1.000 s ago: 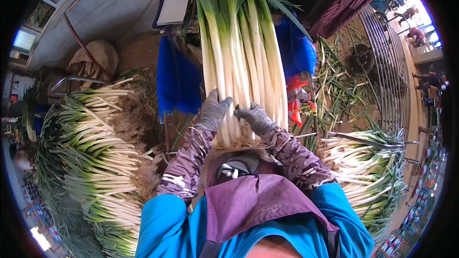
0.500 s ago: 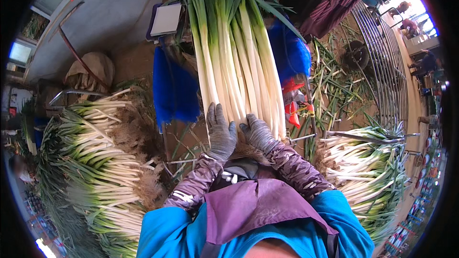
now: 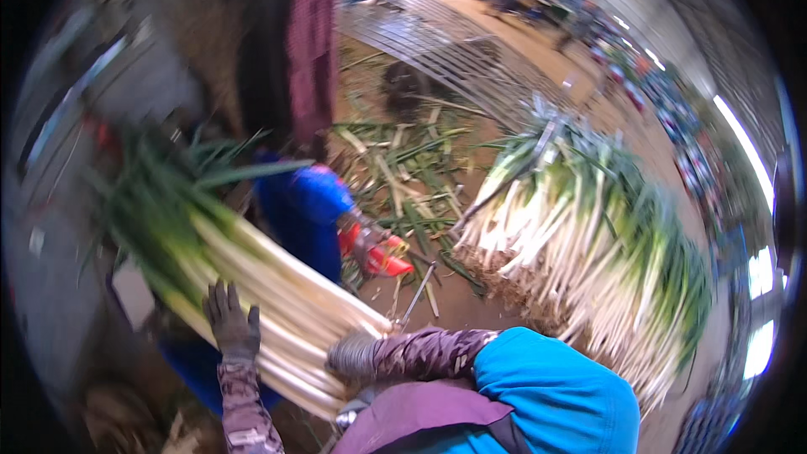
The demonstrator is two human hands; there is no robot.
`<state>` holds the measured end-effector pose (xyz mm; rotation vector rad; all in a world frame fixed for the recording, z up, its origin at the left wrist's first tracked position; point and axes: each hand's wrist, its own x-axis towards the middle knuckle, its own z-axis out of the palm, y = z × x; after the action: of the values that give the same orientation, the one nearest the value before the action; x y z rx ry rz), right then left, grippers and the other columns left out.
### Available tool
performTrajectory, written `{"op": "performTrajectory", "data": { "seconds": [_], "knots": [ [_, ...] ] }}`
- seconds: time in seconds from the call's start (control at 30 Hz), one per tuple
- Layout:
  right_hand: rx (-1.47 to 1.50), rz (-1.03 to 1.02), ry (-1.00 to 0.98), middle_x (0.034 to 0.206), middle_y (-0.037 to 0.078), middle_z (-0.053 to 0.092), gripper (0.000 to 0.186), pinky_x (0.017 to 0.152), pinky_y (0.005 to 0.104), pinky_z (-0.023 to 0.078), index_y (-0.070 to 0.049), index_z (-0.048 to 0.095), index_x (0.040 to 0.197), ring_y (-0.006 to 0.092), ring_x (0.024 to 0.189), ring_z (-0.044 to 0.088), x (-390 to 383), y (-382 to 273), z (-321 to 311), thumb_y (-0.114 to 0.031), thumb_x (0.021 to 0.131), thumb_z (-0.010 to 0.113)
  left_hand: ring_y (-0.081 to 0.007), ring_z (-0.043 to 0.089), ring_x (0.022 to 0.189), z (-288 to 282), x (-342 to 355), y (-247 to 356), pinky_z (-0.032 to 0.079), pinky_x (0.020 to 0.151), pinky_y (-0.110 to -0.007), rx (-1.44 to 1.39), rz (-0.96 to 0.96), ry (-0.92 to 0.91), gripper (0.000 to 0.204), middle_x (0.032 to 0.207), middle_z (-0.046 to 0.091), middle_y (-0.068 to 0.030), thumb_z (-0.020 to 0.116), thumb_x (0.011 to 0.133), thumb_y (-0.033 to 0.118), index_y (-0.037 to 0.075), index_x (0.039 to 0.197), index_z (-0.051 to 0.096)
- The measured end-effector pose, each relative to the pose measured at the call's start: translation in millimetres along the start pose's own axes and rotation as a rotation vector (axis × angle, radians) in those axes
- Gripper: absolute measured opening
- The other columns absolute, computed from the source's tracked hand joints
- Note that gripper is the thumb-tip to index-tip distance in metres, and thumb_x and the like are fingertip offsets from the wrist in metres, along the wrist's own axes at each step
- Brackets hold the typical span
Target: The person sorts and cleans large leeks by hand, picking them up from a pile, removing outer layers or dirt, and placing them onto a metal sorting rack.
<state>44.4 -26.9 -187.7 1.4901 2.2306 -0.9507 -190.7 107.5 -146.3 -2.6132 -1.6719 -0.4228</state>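
A thick bundle of long green onions (image 3: 277,294) lies slantwise before me, white stalks toward me and dark green tops pointing up and left. My left hand (image 3: 231,324), in a grey glove, rests on the stalks with fingers stretched out. At the bundle's near end, my right hand (image 3: 355,356), gloved the same, touches the white butt ends. Motion blur smears its fingers, and whether they grip a stalk is not visible. Blue cloth (image 3: 303,202) hangs beside the bundle on its far side.
A large heap of green onions (image 3: 580,244) with roots lies to the right. Cut leaf scraps (image 3: 403,168) litter the floor ahead, near a red plastic bag (image 3: 382,256). Beyond stands a metal bar rack (image 3: 437,29). A checked cloth (image 3: 313,50) hangs at upper centre.
My view has swung to the right, so the bundle now appears lower left and slanted. The left hand now sits farther up the stalks; the right stays by the butt ends.
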Motion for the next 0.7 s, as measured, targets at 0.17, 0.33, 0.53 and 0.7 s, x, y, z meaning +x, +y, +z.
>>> {"op": "performTrajectory", "data": {
  "seconds": [0.17, 0.33, 0.53, 0.7],
  "knots": [
    [0.094, 0.057, 0.046, 0.083, 0.01, 0.074, 0.016, 0.072, 0.0455, 0.058, -0.019, 0.079, 0.084, 0.0321, 0.079, 0.072, 8.7, -9.3, 12.2, -0.023, 0.07, 0.071, -0.0366, 0.017, 0.15, 16.8, 1.2, 10.9, 0.009, 0.123, -0.053, 0.087, -0.063, -0.134, 0.069, 0.157, 0.03, -0.0198, 0.06, 0.092, 0.037, -0.002, 0.145, 0.04],
    [0.16, -0.122, 0.164, 0.08, 0.014, 0.071, 0.019, 0.069, 0.0495, 0.055, -0.012, 0.075, 0.078, 0.0372, 0.077, 0.069, 7.6, 4.1, 8.8, -0.03, 0.076, 0.071, -0.0362, 0.017, 0.15, 30.6, 10.9, -1.7, 0.01, 0.123, -0.053, 0.142, -0.04, -0.135, 0.067, 0.158, 0.028, -0.0195, 0.059, 0.093, 0.033, 0.001, 0.148, 0.037],
    [0.673, 0.059, 0.643, 0.076, 0.02, 0.065, 0.025, 0.065, 0.0491, 0.053, -0.009, 0.065, 0.089, 0.0411, 0.072, 0.065, -110.7, 51.9, -46.6, -0.034, 0.088, 0.064, -0.0331, 0.021, 0.15, 47.1, 14.6, -38.8, 0.013, 0.122, -0.05, 0.374, -0.016, -0.145, 0.064, 0.16, 0.028, -0.0157, 0.052, 0.099, 0.034, 0.004, 0.152, 0.032],
    [0.764, 0.534, 0.997, 0.104, 0.014, 0.07, 0.033, 0.087, 0.0396, 0.054, -0.009, 0.065, 0.115, 0.0275, 0.098, 0.068, -243.7, 198.4, 38.4, -0.036, 0.095, 0.061, -0.0359, 0.033, 0.143, 63.2, 19.4, -49.7, 0.026, 0.118, -0.046, 0.184, -0.042, -0.031, 0.059, 0.151, 0.039, -0.0205, 0.052, 0.102, 0.031, 0.001, 0.15, 0.035]
  ]
}}
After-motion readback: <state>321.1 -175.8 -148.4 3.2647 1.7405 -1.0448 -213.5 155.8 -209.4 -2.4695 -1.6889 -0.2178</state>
